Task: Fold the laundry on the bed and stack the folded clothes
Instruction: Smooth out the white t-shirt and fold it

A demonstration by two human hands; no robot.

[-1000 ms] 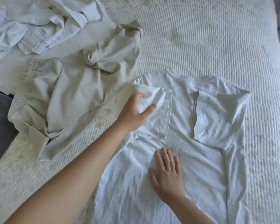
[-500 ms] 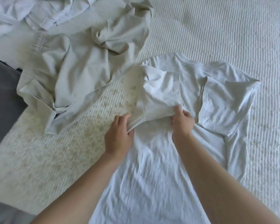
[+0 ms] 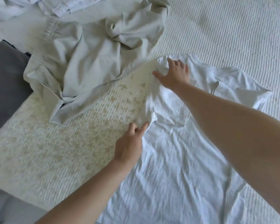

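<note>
On the bed (image 3: 225, 26), with its ribbed white cover, a white T-shirt (image 3: 176, 167) lay spread flat in front of you, collar pointing away, wrinkled across the body. Both sleeves were already turned inward over the chest. Your left hand (image 3: 129, 143) was at the shirt's left edge, just below the folded sleeve; its fingers (image 3: 143, 126) were curled and seemed to pinch the fabric at the armpit corner, though blur made the exact hold hard to read. Your right hand (image 3: 176, 73) reached across your body to the left shoulder of the shirt, fingers spread and flat, pressing the cloth down without gripping it.

Up and to your left lay a rumpled beige garment (image 3: 87, 67) with an elastic waistband, unfolded and just beside the shirt's shoulder. Pale blue clothing (image 3: 23, 8) was heaped at the far left corner. A dark grey cloth (image 3: 8, 81) sat at the left edge of the bed.

Judging from its look, the shirt was thin, light cotton: soft, limp, not slippery, not fragile. It would have sagged from any single point and creased readily. The best places to take hold looked like the seamed edges, meaning the shoulder seam and the side seam or hem, one hand on each, so that the long edge could be carried over in a straight line.
</note>
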